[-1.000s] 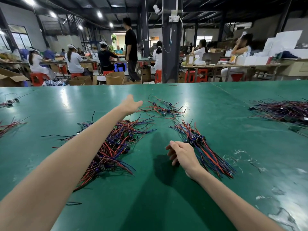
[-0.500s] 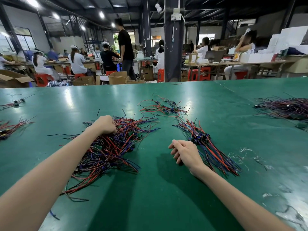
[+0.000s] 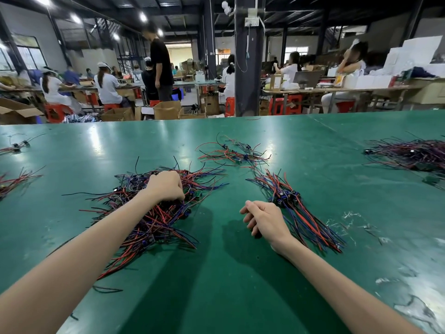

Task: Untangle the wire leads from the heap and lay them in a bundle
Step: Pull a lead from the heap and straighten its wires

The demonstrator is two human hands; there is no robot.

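A green table [image 3: 240, 297] fills the foreground of a busy workshop. The heap [image 3: 166, 220] of red, blue and black leads sprawls left of centre, and the bundle [image 3: 303, 218] lies to its right, apart from it, leads roughly parallel. A darker pile [image 3: 414, 153] sits at the far right edge, and a thin scatter [image 3: 234, 154] lies behind. The left hand [image 3: 165, 186] is on the heap, fingers curled down, gripping leads. The right hand [image 3: 265, 216] rests on the table just beside the bundle, fingers loosely curled, holding nothing.
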